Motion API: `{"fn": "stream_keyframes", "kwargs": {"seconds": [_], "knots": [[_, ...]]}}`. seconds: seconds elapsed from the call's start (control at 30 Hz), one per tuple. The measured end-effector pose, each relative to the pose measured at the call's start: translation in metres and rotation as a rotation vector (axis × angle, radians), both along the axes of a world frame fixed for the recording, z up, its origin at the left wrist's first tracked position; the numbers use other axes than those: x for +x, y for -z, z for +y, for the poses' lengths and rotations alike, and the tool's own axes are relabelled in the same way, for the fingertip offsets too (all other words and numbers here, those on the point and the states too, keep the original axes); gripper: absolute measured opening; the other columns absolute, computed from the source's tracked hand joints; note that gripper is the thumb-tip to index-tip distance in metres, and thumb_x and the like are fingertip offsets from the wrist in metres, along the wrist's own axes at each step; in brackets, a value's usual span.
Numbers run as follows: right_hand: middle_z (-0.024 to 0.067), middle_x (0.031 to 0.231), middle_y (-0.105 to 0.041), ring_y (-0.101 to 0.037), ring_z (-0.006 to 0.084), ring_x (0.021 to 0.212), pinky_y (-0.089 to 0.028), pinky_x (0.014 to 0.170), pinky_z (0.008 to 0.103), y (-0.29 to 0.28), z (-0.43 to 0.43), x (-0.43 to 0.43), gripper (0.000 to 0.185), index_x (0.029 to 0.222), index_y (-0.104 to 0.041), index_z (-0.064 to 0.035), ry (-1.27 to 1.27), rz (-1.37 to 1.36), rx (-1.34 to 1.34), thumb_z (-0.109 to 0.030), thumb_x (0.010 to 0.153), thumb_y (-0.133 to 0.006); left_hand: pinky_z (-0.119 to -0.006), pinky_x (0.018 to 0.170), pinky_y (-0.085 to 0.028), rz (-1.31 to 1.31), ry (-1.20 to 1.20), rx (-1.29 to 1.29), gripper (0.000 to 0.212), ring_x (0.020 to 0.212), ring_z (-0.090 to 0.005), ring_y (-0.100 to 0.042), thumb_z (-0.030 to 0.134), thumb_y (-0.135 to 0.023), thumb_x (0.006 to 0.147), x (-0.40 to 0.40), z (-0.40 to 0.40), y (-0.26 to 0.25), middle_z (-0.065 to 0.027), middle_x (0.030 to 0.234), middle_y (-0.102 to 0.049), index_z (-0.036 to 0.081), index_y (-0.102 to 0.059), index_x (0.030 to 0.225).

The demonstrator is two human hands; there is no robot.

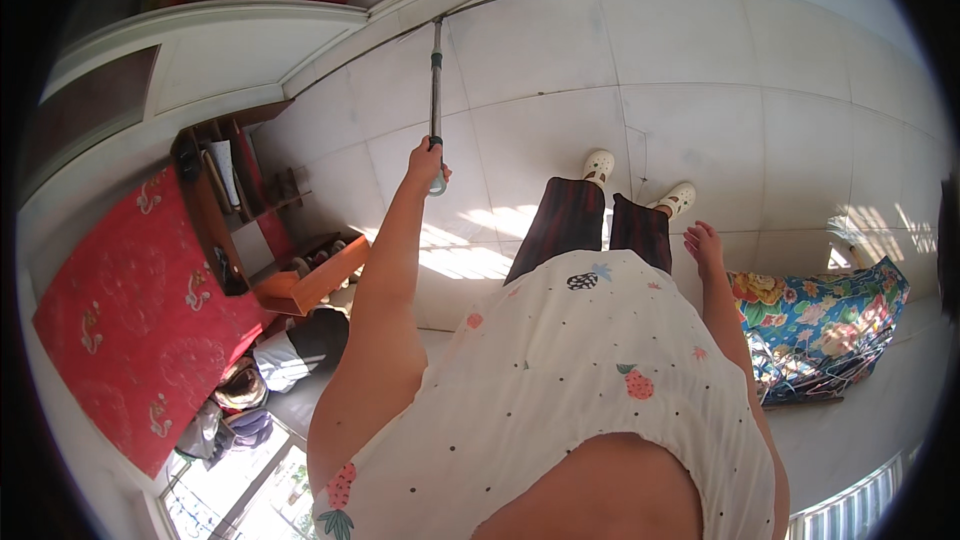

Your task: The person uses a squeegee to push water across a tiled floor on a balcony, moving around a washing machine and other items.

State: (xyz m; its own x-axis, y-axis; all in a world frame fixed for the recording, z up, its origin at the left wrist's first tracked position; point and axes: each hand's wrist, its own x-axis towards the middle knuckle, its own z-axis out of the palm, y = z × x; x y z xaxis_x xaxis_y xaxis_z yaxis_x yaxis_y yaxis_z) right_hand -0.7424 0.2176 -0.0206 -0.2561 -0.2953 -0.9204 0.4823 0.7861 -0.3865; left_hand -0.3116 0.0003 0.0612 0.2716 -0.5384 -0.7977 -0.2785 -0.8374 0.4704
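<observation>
My left hand (427,165) is wrapped around the dark upper grip of a long metal pole (436,101), which looks like a mop handle. A pale ring-shaped end sticks out below my fist. The pole stretches away from me over the tiles to the door threshold (360,52). A thin flat bar shows at its far end, too slim there to identify surely. At my right side hangs my right hand (703,244), fingers apart and holding nothing. It is beside my striped trouser leg (641,229), near a flowered cloth cover (825,315).
Pale floor tiles (682,37) lie around my clogs (679,199). A red-topped cabinet (135,300) stands on the left, with an orange drawer (315,281) pulled out and bags (285,364) beside it. Tangled cables (817,364) lie by the flowered cover. A white door (225,52) stands ahead left.
</observation>
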Motion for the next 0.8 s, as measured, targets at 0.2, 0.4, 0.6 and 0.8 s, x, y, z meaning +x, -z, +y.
{"fn": "stream_keyframes", "kwargs": {"seconds": [0.2, 0.4, 0.6, 0.8], "knots": [[0.0057, 0.083, -0.052, -0.052, 0.0131, 0.071, -0.042, 0.059, 0.0226, 0.005, -0.006, 0.012, 0.026, 0.099, -0.041, -0.0054, 0.0, -0.031, 0.021, -0.015, 0.074, -0.042, -0.026, 0.033, -0.037, -0.044, 0.171, 0.087, 0.04, 0.037, -0.0134, -0.042, 0.015, -0.037, 0.078, -0.017, 0.084, -0.009, -0.0062, 0.052, -0.04, 0.014, -0.025, 0.116], [0.0065, 0.086, -0.05, -0.05, 0.0135, 0.075, -0.042, 0.063, 0.0231, -0.001, -0.021, 0.012, 0.028, 0.101, -0.039, -0.0049, -0.045, -0.036, -0.026, -0.016, 0.075, -0.041, -0.022, 0.036, -0.037, 0.325, -0.355, 0.185, 0.028, 0.043, -0.0105, -0.041, 0.02, -0.041, 0.078, -0.043, 0.079, -0.089, -0.0058, 0.059, -0.042, 0.011, -0.035, 0.103], [0.0071, 0.087, -0.05, -0.05, 0.0143, 0.077, -0.042, 0.064, 0.0232, -0.008, -0.012, -0.005, 0.028, 0.101, -0.04, -0.0048, 0.073, -0.032, -0.074, -0.017, 0.076, -0.041, -0.015, 0.041, -0.039, 0.71, -0.487, 0.431, 0.012, 0.048, -0.007, -0.042, 0.005, -0.047, 0.071, -0.123, 0.031, -0.103, -0.0043, 0.061, -0.041, 0.001, -0.035, 0.069], [0.0083, 0.09, -0.049, -0.05, 0.0161, 0.079, -0.041, 0.07, 0.0254, -0.02, 0.022, -0.021, 0.027, 0.1, -0.04, -0.0042, 0.212, -0.028, -0.105, -0.016, 0.076, -0.041, -0.023, 0.047, -0.041, 0.604, 0.037, 0.6, 0.011, 0.051, -0.0112, -0.045, 0.004, -0.046, 0.068, -0.241, 0.06, -0.114, -0.0057, 0.059, -0.044, 0.002, -0.036, 0.07]]}}
